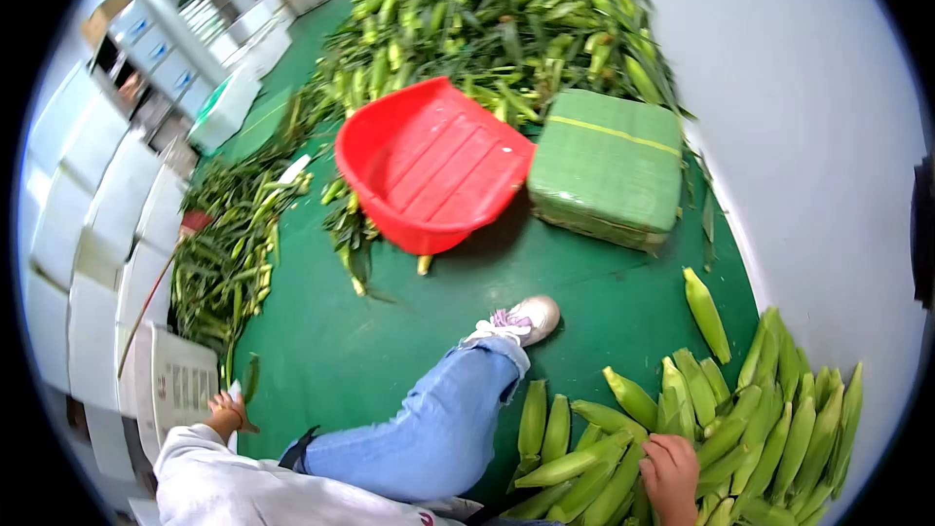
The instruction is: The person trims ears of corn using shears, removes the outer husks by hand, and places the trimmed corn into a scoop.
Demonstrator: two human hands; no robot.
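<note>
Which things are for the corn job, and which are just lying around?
Probably for the job:
Corn ears at the right hand
Big corn heap
Red tub, maybe; it has no corn inside

Probably just lying about:
Green bundle with a yellow strap
White crate near the left hand

The pale thing at the left hand is too blurry to tell.

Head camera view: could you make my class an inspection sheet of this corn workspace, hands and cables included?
Surface: green floor, leaf scraps on it.
Job's things: husked-on corn ears massed near right; big corn heap beyond; red tub beside green block.
Clutter: strewn leaves and stalks, left.
Hands: right hand at the ears; left hand near white crate, grip unclear.
Cables: nothing seen.
Surroundings: stacked white boxes left, pale wall right.
</note>
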